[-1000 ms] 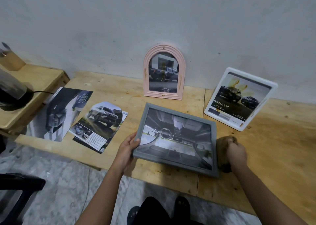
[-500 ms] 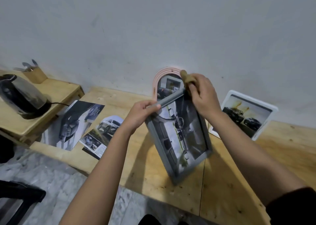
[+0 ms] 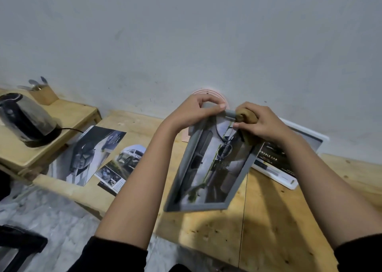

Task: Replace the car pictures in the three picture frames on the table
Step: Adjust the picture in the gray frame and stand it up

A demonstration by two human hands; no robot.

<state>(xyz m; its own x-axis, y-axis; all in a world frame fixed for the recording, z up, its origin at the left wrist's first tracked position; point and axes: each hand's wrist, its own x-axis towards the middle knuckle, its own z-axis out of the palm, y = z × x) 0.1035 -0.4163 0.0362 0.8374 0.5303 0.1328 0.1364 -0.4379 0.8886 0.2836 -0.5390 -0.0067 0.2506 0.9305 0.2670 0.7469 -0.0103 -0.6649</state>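
I hold the grey picture frame upright above the wooden table, its car-interior picture facing me. My left hand pinches the frame's top edge. My right hand grips the top right corner together with a brown cloth. Behind my hands the pink arched frame leans on the wall, mostly hidden. The white frame with a dark truck picture leans at the right. Two loose car pictures lie at the left: a dark one and an arch-cut one.
A black kettle with its cord and a wooden holder with cutlery stand on a lower wooden shelf at the left. A grey wall rises close behind the table. The floor shows at bottom left, with a dark stool.
The grey frame went from lying flat on the table to being raised upright in both hands, which moved up to its top edge. My view tilted upward toward the wall.
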